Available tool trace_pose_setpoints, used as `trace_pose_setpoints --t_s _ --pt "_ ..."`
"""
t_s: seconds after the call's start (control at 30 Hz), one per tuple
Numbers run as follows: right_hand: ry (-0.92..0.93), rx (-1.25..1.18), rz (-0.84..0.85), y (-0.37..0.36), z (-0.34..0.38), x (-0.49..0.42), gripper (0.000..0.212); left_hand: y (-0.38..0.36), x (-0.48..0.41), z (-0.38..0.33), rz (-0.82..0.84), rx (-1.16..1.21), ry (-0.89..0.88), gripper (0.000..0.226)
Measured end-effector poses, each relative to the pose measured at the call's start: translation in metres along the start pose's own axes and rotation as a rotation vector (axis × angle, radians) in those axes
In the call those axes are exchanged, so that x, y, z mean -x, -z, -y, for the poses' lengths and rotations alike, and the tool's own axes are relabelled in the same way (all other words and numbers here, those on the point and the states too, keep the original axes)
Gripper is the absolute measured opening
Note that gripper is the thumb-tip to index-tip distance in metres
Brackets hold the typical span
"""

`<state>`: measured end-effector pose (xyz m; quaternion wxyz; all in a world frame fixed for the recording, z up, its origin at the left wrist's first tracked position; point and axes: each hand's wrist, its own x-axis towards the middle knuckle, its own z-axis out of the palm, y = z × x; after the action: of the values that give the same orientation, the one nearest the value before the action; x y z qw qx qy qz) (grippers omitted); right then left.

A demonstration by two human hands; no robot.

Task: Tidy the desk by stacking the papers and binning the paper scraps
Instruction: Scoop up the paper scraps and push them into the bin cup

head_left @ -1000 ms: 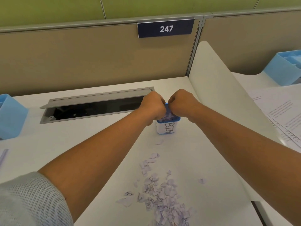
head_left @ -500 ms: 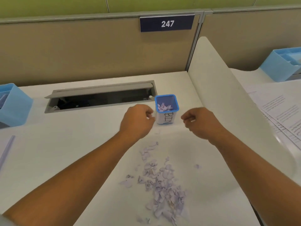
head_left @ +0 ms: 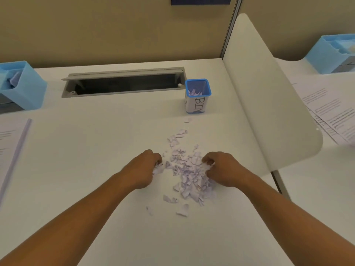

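Note:
A pile of pale torn paper scraps lies on the white desk. My left hand sits at the pile's left edge with fingers curled round a few scraps. At the right edge my right hand has its fingers curled into the scraps. A small blue-rimmed cup labelled BIN stands upright beyond the pile, with some scraps inside. Printed papers lie on the neighbouring desk to the right, and another sheet lies at the far left.
An open grey cable slot runs across the back of the desk. A white curved divider rises on the right. Blue organiser boxes stand at the far left and far right. A beige partition closes the back.
Both hands left the bin cup and came back toward me to the scrap pile, where they now curl into the scraps. The camera tilted downward.

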<state>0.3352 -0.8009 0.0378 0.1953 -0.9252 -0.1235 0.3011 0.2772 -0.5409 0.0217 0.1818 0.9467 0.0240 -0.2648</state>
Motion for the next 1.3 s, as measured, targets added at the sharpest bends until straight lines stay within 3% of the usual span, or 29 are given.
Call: trace_pose_setpoints --t_s 0.1,0.2,0.27,0.4,0.5,0.63,0.73,0.83,0.97,1.17,1.3 --pt "-0.023 -0.016 -0.114 -0.006 -0.004 0.014 0.05 0.001 0.013 0.006 0.007 -0.08 -0.05 0.047" --pt "-0.006 -0.025 -0.24 -0.018 -0.007 0.037 0.072 -0.004 0.036 0.017 0.062 -0.154 -0.126 0.097" --pt "0.116 0.031 -0.28 -0.032 -0.002 0.053 0.092 -0.015 0.047 0.021 0.027 -0.251 -0.191 0.116" --pt "0.3 0.256 -0.199 -0.071 0.012 0.066 0.122 -0.027 0.046 0.02 -0.097 -0.181 -0.189 0.109" --pt "0.317 0.266 -0.258 -0.084 0.017 0.057 0.112 -0.03 0.04 0.013 -0.127 -0.099 -0.164 0.097" --pt "0.263 0.181 -0.422 -0.076 0.019 0.042 0.078 -0.037 0.037 -0.004 -0.137 -0.035 -0.143 0.05" --pt "0.202 0.058 -0.431 -0.067 0.011 0.039 0.07 -0.045 0.035 -0.014 -0.164 0.01 -0.113 0.034" --pt "0.112 -0.032 -0.448 -0.057 0.0 0.041 0.064 -0.052 0.036 -0.021 -0.223 0.131 -0.085 0.05" --pt "-0.013 -0.068 -0.394 -0.054 -0.008 0.048 0.07 -0.061 0.037 -0.03 -0.224 0.123 -0.056 0.092" --pt "-0.008 -0.049 -0.362 -0.059 -0.008 0.052 0.073 -0.052 0.025 -0.038 -0.376 0.108 -0.048 0.086" --pt "0.049 0.006 -0.324 -0.061 0.0 0.048 0.076 -0.037 0.006 -0.042 -0.321 0.073 -0.063 0.087"
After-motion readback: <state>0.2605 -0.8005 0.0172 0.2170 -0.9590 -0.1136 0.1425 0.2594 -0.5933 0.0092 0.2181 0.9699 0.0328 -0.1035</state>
